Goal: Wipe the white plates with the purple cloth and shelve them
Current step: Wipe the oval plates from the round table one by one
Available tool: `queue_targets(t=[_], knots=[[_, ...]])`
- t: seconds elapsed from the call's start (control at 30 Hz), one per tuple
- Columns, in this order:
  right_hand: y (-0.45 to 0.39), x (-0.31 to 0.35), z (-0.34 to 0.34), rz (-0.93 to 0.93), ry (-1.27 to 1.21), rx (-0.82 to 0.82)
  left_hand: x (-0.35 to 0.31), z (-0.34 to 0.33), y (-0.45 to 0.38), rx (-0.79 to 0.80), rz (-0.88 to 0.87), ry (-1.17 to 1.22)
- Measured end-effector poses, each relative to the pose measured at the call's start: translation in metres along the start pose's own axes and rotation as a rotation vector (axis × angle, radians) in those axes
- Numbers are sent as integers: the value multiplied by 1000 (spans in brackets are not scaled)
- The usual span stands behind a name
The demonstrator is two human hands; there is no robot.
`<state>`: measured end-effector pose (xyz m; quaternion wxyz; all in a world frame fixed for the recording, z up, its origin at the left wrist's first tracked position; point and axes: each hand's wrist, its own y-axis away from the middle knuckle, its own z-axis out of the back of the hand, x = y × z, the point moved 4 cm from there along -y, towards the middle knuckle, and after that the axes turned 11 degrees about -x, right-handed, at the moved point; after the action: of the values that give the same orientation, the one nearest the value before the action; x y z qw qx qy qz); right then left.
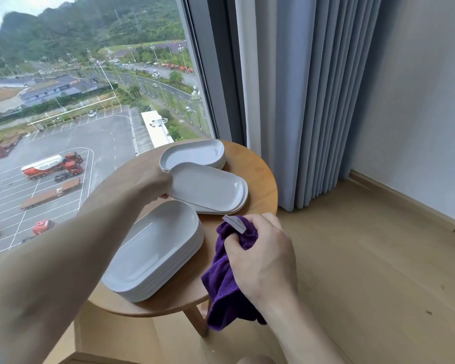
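Left hand [156, 186] gripping top plate [208, 189], right hand [263, 256] clutching purple cloth [226, 279], beside curtain [313, 101].

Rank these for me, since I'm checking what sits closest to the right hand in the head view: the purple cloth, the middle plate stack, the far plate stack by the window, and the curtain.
1. purple cloth: gripped in the right hand itself.
2. middle plate stack: just beyond the hand, held by the left hand.
3. far plate stack: behind that, by the window.
4. curtain: farthest, upper right.
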<state>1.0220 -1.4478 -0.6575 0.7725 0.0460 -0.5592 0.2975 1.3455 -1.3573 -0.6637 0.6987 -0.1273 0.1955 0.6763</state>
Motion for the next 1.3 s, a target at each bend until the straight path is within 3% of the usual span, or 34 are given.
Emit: queue_targets(t=[0.17, 0.33, 0.53, 0.63, 0.8, 1.07, 1.3], knots=[[2, 1, -2, 5, 14, 16, -20, 27, 25, 20, -73, 209], [3, 3, 0, 14, 2, 1, -8, 52, 67, 141, -64, 576], [10, 15, 1, 51, -166, 49, 46, 76, 167, 289, 183, 1127], [19, 33, 0, 99, -293, 123, 89, 87, 212, 274, 251, 1323], [46, 80, -2, 125, -538, 408, 173, 107, 262, 259, 280, 1404], [116, 130, -21, 167, -689, 785, 256, 119, 321, 204, 329, 1443], [159, 144, -28, 54, -809, 848, 284, 90, 358, 205, 386, 1471]])
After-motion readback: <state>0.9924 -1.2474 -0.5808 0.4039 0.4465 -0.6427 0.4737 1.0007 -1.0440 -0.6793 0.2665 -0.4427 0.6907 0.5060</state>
